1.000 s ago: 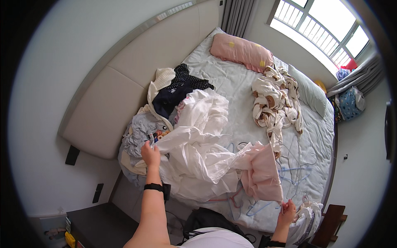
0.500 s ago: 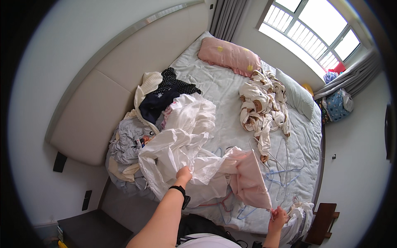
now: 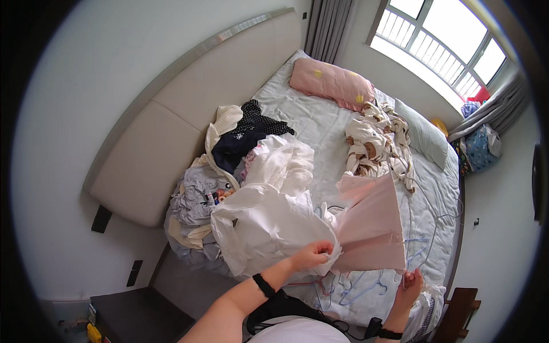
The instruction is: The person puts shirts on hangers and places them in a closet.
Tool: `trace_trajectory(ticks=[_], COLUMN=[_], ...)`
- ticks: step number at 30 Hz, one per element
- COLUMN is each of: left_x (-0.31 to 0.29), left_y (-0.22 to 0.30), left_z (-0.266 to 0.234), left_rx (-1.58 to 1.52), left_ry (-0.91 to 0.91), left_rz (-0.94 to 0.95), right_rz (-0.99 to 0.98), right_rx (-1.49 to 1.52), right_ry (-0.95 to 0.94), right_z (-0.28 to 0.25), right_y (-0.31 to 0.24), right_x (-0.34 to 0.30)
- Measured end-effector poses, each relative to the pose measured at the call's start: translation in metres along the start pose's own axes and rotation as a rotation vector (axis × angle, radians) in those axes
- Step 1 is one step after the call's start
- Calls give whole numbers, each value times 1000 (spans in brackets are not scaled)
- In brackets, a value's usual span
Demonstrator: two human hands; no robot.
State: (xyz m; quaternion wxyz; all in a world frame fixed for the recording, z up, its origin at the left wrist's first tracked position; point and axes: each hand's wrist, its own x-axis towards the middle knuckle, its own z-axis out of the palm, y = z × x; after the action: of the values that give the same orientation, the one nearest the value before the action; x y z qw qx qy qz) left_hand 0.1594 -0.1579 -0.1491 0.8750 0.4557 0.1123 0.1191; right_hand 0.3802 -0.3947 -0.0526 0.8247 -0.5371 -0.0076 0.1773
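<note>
White cloth [image 3: 269, 223] lies spread over the near left of the bed, and my left hand [image 3: 313, 254] is closed on its right edge. A pink cloth [image 3: 372, 228] hangs raised in stiff folds beside it; whether the two are one garment I cannot tell. At its lower right corner my right hand [image 3: 410, 284] pinches the pink cloth. A thin grey hanger [image 3: 437, 217] lies just beyond that hand. Light blue hangers [image 3: 363, 287] lie on the bed between and below the hands, partly covered by the cloth.
Dark and cream clothes [image 3: 237, 146] and a grey heap [image 3: 200, 194] are piled along the headboard [image 3: 189, 108]. Brown-patterned white clothes [image 3: 372, 140] lie farther right, near a pink pillow [image 3: 331, 83] and a pale pillow [image 3: 420, 134]. A dark wooden stool [image 3: 460, 314] stands at lower right.
My left hand has moved right along the white cloth to its edge. The pink cloth is lifted and opened wider, with its upper part now reaching the brown-patterned clothes. The whole view has shifted slightly.
</note>
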Motion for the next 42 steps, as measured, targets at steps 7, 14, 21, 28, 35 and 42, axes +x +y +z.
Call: trace_trajectory(ticks=[7,14,21,28,35,42], left_x=[25,60,63,-1,-72,9], left_y=[14,69,122,160,70,-75], left_z=[76,151,199,-26,-143,-90], left_rx=[-133,-278,-466,480,1517,1377], left_ry=[-264,-399,-543,288,932,399], left_rz=[39,143,184,103,-553,-230], right_rz=[-7,-103,-155,-176,-117,-13], right_rx=[55,67,79,116,29,0], right_ry=[38,66,69,165,170,171], right_z=[-13,-27,-92,-108,-91,-57], right_y=[-5,-36,-50,-45,-24,-8], right_x=[16,27,32,22,11,1])
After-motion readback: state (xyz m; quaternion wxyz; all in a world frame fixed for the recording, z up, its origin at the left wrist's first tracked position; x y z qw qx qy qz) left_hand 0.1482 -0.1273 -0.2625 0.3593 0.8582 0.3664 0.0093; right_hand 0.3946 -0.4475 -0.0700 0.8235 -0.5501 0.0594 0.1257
